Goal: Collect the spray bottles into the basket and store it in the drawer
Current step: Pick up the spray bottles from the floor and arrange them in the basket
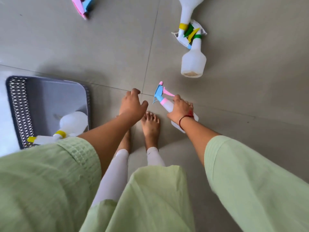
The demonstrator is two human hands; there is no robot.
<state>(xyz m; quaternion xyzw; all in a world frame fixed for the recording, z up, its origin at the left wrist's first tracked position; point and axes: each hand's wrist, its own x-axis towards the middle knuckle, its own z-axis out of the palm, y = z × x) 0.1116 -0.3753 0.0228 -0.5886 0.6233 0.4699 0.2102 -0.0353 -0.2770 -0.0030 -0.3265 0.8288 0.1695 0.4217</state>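
Observation:
My right hand [181,110] grips a white spray bottle with a blue and pink nozzle [160,96] above the grey floor. My left hand [133,104] hangs beside it with loosely curled fingers and holds nothing. A dark perforated basket [18,104] stands at the left, and a white spray bottle with a yellow collar [70,124] lies in it. Two white bottles lie on the floor at the upper right with their nozzles tangled: one with a green collar [194,61] and one with a yellow collar [188,12]. Another pink and blue nozzle [82,5] shows at the top left.
My bare feet [150,124] stand on the tiled floor [250,97] just below the hands. A white surface [6,131] borders the basket on the left. My green sleeves and tunic fill the bottom of the view.

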